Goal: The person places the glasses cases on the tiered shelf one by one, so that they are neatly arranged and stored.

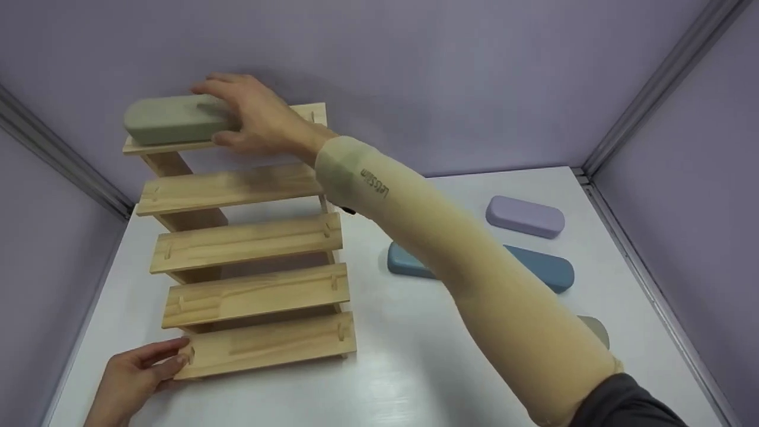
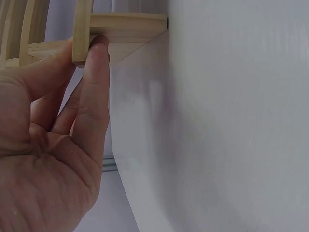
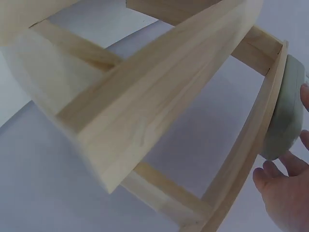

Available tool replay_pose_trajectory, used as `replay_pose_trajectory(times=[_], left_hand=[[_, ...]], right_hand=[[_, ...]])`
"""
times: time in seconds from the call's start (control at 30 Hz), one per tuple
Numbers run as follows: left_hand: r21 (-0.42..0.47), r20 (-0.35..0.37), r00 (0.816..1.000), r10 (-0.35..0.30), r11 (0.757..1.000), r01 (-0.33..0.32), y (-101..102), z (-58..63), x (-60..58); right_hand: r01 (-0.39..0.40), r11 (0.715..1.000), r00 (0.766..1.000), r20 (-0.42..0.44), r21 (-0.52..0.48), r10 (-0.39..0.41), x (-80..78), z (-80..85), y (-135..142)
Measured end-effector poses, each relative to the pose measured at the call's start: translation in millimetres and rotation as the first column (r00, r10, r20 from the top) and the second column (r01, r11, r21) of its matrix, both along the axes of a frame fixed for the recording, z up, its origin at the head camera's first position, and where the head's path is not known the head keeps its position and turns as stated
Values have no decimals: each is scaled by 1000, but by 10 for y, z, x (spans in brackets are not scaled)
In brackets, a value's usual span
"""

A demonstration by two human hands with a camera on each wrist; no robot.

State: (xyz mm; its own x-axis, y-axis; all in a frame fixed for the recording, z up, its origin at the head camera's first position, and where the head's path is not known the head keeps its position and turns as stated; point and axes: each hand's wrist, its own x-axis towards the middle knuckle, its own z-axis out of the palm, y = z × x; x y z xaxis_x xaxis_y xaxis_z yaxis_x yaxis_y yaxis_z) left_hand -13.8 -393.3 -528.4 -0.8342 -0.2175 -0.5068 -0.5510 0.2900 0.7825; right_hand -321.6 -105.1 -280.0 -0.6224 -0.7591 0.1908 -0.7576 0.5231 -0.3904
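A sage-green glasses case [image 1: 172,121] lies on the top board of a stepped wooden rack [image 1: 246,243]. My right hand [image 1: 255,115] is spread about the case's right end, fingers over its back side and thumb near the front edge. In the right wrist view, fingertips [image 3: 270,169] are close to the end of the case; firm contact cannot be made out. With thumb and fingers, my left hand [image 2: 63,121] pinches the left end of the lowest board [image 1: 267,347].
Right of the rack, a lilac case [image 1: 525,216] and blue cases [image 1: 539,267] lie on the white table [image 1: 403,373]. A greyish-green case [image 1: 595,331] is partly hidden behind my right sleeve. Pale purple walls [image 1: 445,77] enclose the table.
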Motion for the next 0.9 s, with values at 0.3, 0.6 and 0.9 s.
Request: replay_pose_trajectory(times=[0.3,0.6,0.9], left_hand=[[-23,8,1000,11,1000,-11,-65,-31,-66],[-29,27,1000,5,1000,-4,-129,-47,-123],[-23,41,999,2,1000,-1,-192,-53,-181]], right_hand=[[10,990,1000,12,-138,-8,-38,-108,700],[-56,966,998,-10,-251,56,106,-326,1306],[-102,938,994,10,-330,112,354,-627,1854]])
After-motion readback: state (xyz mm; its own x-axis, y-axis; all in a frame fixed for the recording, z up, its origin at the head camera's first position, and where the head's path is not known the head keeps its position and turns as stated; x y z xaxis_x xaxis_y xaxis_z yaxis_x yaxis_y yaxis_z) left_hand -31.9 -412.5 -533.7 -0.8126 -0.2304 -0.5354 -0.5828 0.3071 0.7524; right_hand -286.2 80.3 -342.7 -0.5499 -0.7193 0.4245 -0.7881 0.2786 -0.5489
